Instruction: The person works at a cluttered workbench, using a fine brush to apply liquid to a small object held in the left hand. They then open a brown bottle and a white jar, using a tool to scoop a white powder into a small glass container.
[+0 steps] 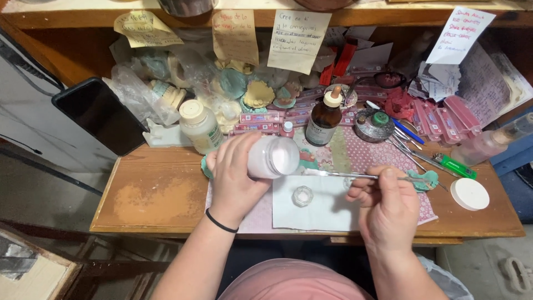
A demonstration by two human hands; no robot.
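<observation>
At frame centre, a tipped white jar (pixel 272 157) is gripped by the left hand (pixel 233 178), while a metal spatula (pixel 338 175) is pinched by the right hand (pixel 388 203) above a small glass dish (pixel 302 195).

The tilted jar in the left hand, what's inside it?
The jar, held open by the left hand, shows pale pinkish-white contents through its mouth. How far it is filled cannot be seen; the hand covers its base.

My left hand (pixel 236 175), wrist banded, fingers curled in a grip, angled toward 1 o'clock; my right hand (pixel 388 203) pinches, pointing toward 10 o'clock.
</observation>
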